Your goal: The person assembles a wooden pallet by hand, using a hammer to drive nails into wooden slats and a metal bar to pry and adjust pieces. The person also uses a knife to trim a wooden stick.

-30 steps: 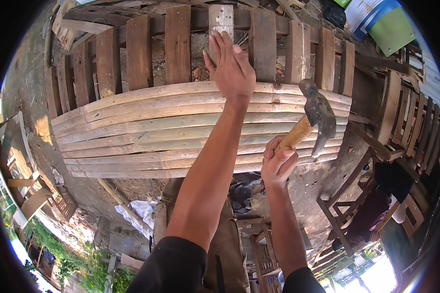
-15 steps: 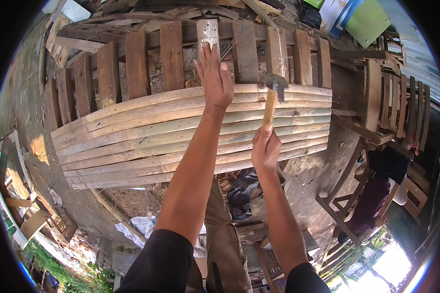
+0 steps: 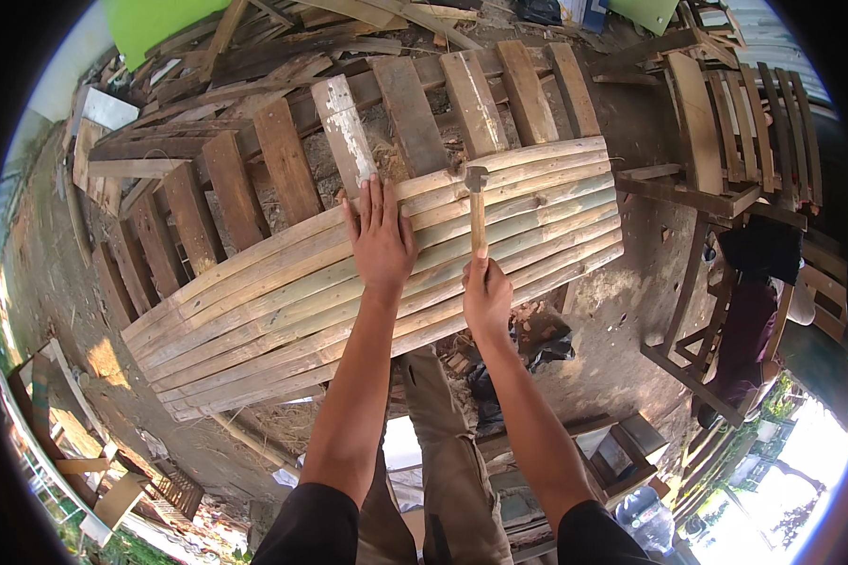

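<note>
My left hand [image 3: 383, 247] lies flat on the bamboo strips [image 3: 273, 287], its fingers stretched out and its fingertips near their far edge. Just beyond those fingertips is a wooden slat [image 3: 345, 127] with flaking white paint. My right hand [image 3: 488, 299] is wrapped round the wooden handle of a hammer [image 3: 478, 212]. The hammer's dark metal head is over the far bamboo strips, right of my left hand; whether it touches them I cannot tell. The strips lie side by side across a frame of brown wooden slats [image 3: 405, 113], covering its near part.
Scrap planks [image 3: 283, 66] are heaped behind the frame. To the right stand a slatted wooden bench [image 3: 697, 122] and dark cloth [image 3: 761, 250] on another wooden frame. Black plastic [image 3: 546, 341] lies on the ground near my legs. A clear plastic container [image 3: 645, 518] is at lower right.
My left hand has come back from the white-flaked slat onto the bamboo strips. The hammer has shifted left relative to the slats, still in my right hand. My view has turned.
</note>
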`<state>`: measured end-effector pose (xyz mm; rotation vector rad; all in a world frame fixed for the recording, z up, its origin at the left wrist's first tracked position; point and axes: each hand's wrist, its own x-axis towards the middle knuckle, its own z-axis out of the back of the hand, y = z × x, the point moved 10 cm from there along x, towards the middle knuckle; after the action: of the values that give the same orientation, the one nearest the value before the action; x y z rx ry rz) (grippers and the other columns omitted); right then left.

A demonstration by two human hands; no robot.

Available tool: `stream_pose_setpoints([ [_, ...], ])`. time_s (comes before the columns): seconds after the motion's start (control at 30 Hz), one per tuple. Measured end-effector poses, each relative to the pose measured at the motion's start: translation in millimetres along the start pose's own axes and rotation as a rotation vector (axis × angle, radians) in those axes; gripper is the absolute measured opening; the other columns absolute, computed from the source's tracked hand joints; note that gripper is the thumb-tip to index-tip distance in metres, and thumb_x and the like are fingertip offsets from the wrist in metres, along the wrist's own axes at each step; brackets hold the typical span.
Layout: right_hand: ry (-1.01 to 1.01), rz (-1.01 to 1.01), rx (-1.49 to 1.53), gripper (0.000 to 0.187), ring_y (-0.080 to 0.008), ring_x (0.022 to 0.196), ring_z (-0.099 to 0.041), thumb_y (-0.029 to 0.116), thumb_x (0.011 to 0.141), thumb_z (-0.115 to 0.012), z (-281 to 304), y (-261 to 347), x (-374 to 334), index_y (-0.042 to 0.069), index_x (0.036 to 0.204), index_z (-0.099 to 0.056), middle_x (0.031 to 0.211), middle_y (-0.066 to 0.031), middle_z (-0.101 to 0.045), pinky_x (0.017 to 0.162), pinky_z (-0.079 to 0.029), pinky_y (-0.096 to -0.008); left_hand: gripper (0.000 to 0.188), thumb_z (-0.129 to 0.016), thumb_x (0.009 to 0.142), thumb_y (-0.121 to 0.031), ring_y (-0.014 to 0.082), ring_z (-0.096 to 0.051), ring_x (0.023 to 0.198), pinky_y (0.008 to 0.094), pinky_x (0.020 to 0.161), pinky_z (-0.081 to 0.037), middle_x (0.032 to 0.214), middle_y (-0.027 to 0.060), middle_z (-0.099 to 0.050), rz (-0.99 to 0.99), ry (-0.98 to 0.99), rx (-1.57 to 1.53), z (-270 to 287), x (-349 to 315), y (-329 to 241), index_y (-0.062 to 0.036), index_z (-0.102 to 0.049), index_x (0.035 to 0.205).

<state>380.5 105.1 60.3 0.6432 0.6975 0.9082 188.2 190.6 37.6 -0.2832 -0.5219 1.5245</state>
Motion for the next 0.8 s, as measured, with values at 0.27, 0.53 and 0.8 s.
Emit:
stream_pose_setpoints([
  [0.27, -0.096, -0.012, 0.167, 0.067, -0.0152, 0.05, -0.043, 0.056, 0.11, -0.031, 17, -7, 48, 0.002, 0.072, -0.046, 0.057, -0.0039, -0.043, 0.047, -0.033, -0.0341, 0.056, -0.045, 0.105, -0.033, 0.0273, -0.03, 0.153, 0.0531, 0.127, -0.012, 0.163, 0.0122, -0.037, 0.006, 0.111, 0.12, -10, 7, -7, -0.0052, -0.042, 0.154],
  [0.53, -0.023, -0.034, 0.033, 0.056, -0.0511, 0.065, -0.06, 0.039, 0.11, -0.036, 25, 25, 51, -0.006, 0.085, -0.057, 0.064, -0.0275, -0.057, 0.058, -0.046, -0.0544, 0.057, -0.039, 0.107, -0.037, 0.0285, -0.026, 0.154, 0.055, 0.126, -0.009, 0.165, 0.0153, -0.032, 0.037, 0.179, 0.164, -16, 4, -4, -0.0048, -0.04, 0.155],
  [0.8, -0.15, -0.065, 0.065, 0.051, -0.0556, 0.071, -0.062, 0.035, 0.109, -0.042, 37, 10, 55, -0.007, 0.086, -0.058, 0.066, -0.0325, -0.059, 0.06, -0.048, -0.0569, 0.057, -0.036, 0.108, -0.037, 0.0288, -0.027, 0.154, 0.0542, 0.126, -0.008, 0.165, 0.0152, -0.032, -0.03, 0.149, 0.157, -18, 12, -7, -0.002, -0.042, 0.152],
])
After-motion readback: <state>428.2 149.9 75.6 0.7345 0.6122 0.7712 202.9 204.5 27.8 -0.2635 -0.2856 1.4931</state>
